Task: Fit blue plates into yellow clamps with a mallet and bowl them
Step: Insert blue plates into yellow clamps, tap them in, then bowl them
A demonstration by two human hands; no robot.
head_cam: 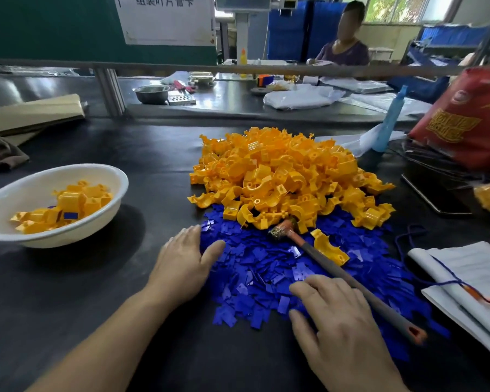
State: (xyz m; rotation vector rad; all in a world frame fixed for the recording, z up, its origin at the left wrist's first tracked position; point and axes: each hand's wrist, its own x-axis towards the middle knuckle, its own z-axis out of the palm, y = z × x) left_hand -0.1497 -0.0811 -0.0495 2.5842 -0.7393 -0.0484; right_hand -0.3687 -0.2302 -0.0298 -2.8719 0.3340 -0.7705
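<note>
A heap of yellow clamps (289, 174) lies in the middle of the black table, and a spread of blue plates (255, 267) lies in front of it. The mallet (343, 273) rests across the blue plates, its head at the foot of the yellow heap, with one loose yellow clamp (330, 247) beside the handle. My left hand (181, 261) lies flat, its fingers straight, at the left edge of the blue plates. My right hand (337, 321) rests on the blue plates beside the mallet handle, fingers loosely bent and holding nothing. A white bowl (102, 176) at the left holds several fitted clamps.
Folded white bags (470, 278) with a blue cord lie at the right. A red bag (464, 117) and a blue bottle (391, 120) stand at the back right. Cardboard (31, 114) and a cloth lie at the back left. A person sits at the far table beyond a metal rail.
</note>
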